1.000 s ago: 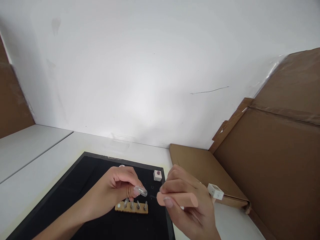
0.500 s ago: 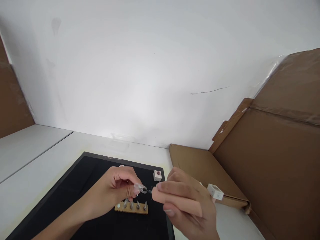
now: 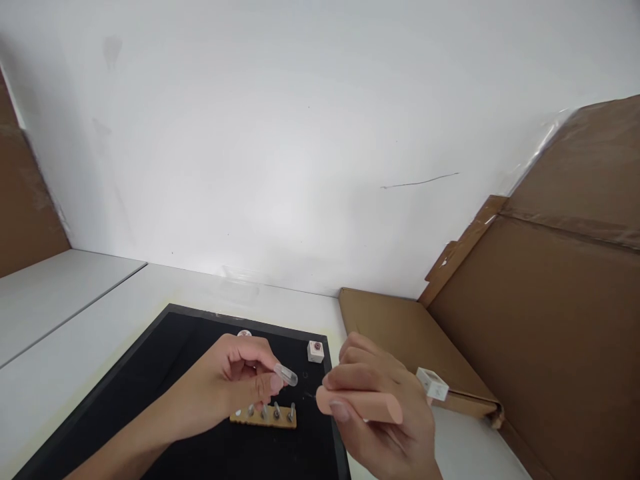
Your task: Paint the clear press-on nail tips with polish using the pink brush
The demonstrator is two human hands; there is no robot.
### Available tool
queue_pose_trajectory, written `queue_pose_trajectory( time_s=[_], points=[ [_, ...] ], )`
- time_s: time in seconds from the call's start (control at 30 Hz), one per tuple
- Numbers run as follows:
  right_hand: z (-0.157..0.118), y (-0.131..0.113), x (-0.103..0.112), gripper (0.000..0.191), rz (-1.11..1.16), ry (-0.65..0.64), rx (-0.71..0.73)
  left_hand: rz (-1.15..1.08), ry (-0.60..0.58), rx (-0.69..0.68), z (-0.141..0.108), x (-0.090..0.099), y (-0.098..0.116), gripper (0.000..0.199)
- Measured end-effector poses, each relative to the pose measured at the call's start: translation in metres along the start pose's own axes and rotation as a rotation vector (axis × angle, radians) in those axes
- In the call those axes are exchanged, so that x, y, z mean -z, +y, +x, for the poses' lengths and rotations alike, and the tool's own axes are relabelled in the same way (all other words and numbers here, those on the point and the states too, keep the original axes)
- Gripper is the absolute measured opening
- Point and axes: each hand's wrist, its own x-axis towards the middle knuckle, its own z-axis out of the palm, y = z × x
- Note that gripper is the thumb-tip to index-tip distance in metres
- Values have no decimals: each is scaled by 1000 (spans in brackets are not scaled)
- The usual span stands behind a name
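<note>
Between thumb and forefinger, my left hand (image 3: 240,377) pinches a clear false nail (image 3: 287,375). My right hand (image 3: 383,407) is closed around a peach nail polish brush cap (image 3: 360,405). A thin dark brush (image 3: 309,396) points from the cap toward the false nail, with a small gap between them. Below my left hand lies a tan nail stand (image 3: 275,419) on the black mat (image 3: 200,333). Several clear nail tips stand on it, partly hidden at the left by my fingers.
A small white box (image 3: 315,351) with a dark spot on top sits at the mat's far right corner. A round white item (image 3: 244,333) shows behind my left hand. Another white box (image 3: 432,384) is beside my right hand, near a flat cardboard box (image 3: 400,327).
My right hand has drawn the brush rightward, away from the false nail, and the cap has tilted. My left hand keeps its place, with the false nail slightly turned.
</note>
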Motion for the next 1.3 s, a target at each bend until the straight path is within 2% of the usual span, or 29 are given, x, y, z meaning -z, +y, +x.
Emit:
queue_pose_trajectory(
  time_s=[0.13, 0.3, 0.47, 0.6, 0.73, 0.8, 0.9, 1.07, 1.2, 1.3],
  points=[
    [-1, 0, -1, 3, 19, -23, 46, 12, 1, 40, 0, 0, 0, 21],
    [0, -2, -2, 13, -38, 1, -1, 5, 6, 54, 0, 1, 0, 23],
    [2, -3, -1, 4, 21, -23, 10, 45, 15, 85, -1, -1, 2, 26],
    [1, -4, -1, 16, 0, -3, -31, 54, 10, 89, -3, -2, 3, 25],
    [1, -4, 1, 5, 27, -23, -3, 64, 15, 118, -3, -2, 3, 27],
    [1, -5, 1, 6, 2, -53, -17, 67, 17, 134, -3, -2, 3, 28],
    [1, -5, 1, 15, -34, -28, -25, 70, 11, 146, -3, -3, 3, 27],
    [0, -4, 0, 2, -17, -66, -11, 91, 18, 150, -2, -3, 3, 27],
    [1, -4, -1, 15, -43, -40, -28, 94, 25, 165, -2, -3, 3, 27],
    [2, -6, 0, 6, -25, -31, -3, 98, 25, 166, -2, -4, 4, 28]
  ],
)
